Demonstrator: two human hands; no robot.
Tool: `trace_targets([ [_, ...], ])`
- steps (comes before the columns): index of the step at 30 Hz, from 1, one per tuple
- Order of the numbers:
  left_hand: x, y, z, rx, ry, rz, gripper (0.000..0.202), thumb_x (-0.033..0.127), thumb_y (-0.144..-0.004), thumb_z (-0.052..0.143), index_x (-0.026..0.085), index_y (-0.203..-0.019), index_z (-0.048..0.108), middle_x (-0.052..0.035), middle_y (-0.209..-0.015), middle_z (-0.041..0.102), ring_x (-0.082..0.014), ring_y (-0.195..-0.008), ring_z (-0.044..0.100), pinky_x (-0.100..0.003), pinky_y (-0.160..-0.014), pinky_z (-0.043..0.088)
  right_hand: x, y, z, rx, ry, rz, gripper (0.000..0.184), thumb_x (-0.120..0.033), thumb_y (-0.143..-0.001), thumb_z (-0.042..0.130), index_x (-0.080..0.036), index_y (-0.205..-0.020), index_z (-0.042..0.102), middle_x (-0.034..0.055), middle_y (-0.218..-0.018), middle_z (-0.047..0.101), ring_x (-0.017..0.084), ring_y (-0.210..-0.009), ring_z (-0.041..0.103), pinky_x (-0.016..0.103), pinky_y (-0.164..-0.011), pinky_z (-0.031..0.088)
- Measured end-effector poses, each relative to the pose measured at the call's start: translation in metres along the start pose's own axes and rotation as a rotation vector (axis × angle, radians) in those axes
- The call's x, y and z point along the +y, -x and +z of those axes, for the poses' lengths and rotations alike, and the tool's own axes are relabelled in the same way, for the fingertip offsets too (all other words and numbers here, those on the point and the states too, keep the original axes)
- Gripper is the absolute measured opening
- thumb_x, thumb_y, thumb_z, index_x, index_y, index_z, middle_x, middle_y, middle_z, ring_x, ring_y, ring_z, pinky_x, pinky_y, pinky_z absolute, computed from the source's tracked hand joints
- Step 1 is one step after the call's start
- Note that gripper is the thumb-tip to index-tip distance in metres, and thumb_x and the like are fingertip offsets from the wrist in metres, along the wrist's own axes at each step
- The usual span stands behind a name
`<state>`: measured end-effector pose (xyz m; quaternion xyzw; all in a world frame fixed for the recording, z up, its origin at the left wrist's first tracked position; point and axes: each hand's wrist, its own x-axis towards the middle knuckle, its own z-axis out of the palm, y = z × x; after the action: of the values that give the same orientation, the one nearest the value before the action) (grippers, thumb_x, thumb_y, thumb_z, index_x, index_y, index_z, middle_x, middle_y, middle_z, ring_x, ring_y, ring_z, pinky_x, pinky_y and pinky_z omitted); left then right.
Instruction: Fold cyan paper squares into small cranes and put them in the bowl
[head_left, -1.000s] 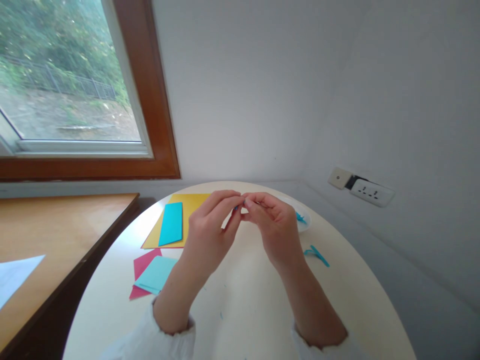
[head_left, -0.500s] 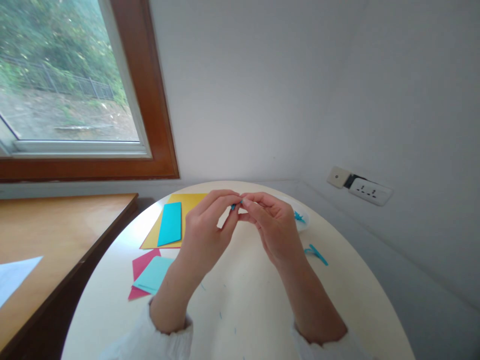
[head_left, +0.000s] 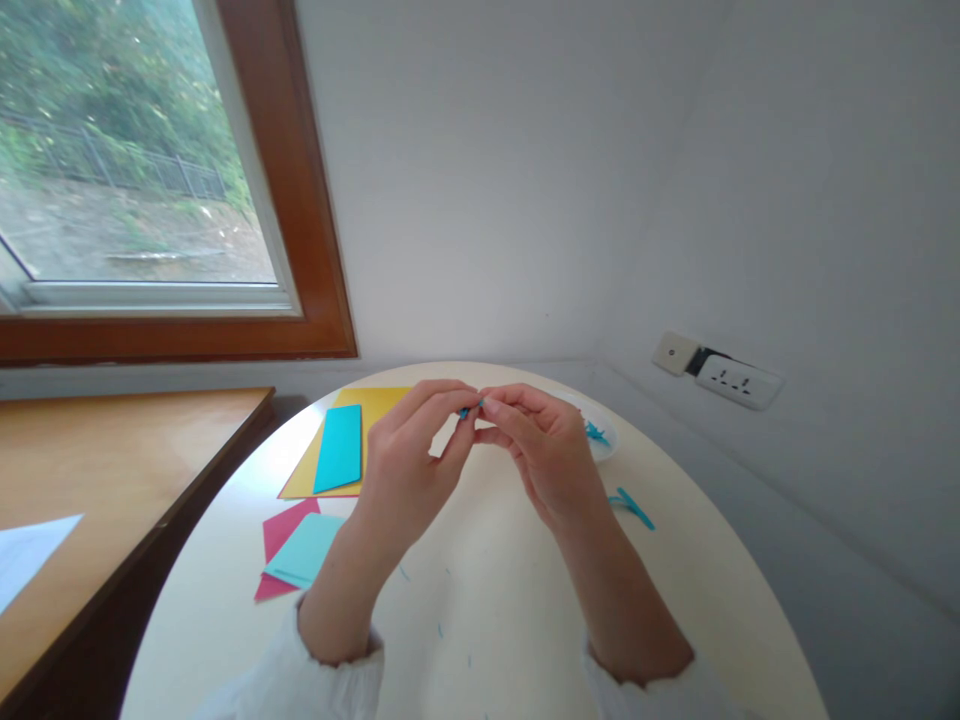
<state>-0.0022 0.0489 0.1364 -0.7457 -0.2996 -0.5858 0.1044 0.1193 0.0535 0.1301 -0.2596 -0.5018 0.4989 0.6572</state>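
Note:
My left hand (head_left: 409, 455) and my right hand (head_left: 541, 450) are raised together above the round cream table (head_left: 487, 600). Their fingertips meet in a pinch on a tiny teal paper piece (head_left: 469, 410), most of it hidden between the fingers. Right of my right hand a teal paper strip (head_left: 632, 507) lies on the table. Behind that hand stands a small white dish (head_left: 604, 440) with teal bits in it.
At the left of the table lie a yellow sheet (head_left: 367, 420) with a teal rectangle (head_left: 339, 448) on it, and a pink sheet (head_left: 281, 535) under a light blue piece (head_left: 306, 550). A wooden desk (head_left: 97, 480) adjoins at left. A wall socket (head_left: 739, 380) is at right.
Both hands stay pinched together on the teal piece and have shifted very slightly; the fingertips work it a little. Nothing else has moved.

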Motion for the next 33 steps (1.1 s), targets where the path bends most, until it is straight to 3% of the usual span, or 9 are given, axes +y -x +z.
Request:
trace_targets([
  [15,0.0002,-0.0004,-0.0006,-0.011,0.013,-0.002,0.011,0.009,-0.079,0.054,0.017,-0.080,0.063,-0.0036,-0.081,0.069,-0.0121,-0.075,0.064,-0.022,-0.069,0.051,-0.0003,-0.0006,0.0015,0.016,-0.023,0.016,0.009,-0.024,-0.064,0.069,-0.016,-0.065,0.065,-0.0012,-0.065,0.064,0.010,-0.063,0.060,0.026,-0.058,0.057],
  [22,-0.0019,-0.0011,-0.0024,-0.068,0.045,-0.007,0.013,0.008,-0.079,0.053,0.017,-0.080,0.062,-0.0040,-0.082,0.068,-0.0125,-0.077,0.064,-0.023,-0.071,0.051,-0.0018,-0.0004,0.0022,0.025,-0.035,0.018,0.010,-0.023,-0.062,0.070,-0.016,-0.061,0.063,-0.0009,-0.070,0.063,0.011,-0.066,0.060,0.027,-0.059,0.058],
  [33,-0.0009,-0.0011,-0.0014,-0.041,0.119,-0.045,0.011,0.008,-0.078,0.054,0.016,-0.079,0.061,-0.0041,-0.080,0.067,-0.0123,-0.075,0.063,-0.023,-0.070,0.050,-0.0023,-0.0005,0.0018,0.006,-0.057,0.040,0.006,-0.021,-0.062,0.067,-0.016,-0.061,0.065,-0.0018,-0.064,0.062,0.010,-0.062,0.059,0.028,-0.059,0.057],
])
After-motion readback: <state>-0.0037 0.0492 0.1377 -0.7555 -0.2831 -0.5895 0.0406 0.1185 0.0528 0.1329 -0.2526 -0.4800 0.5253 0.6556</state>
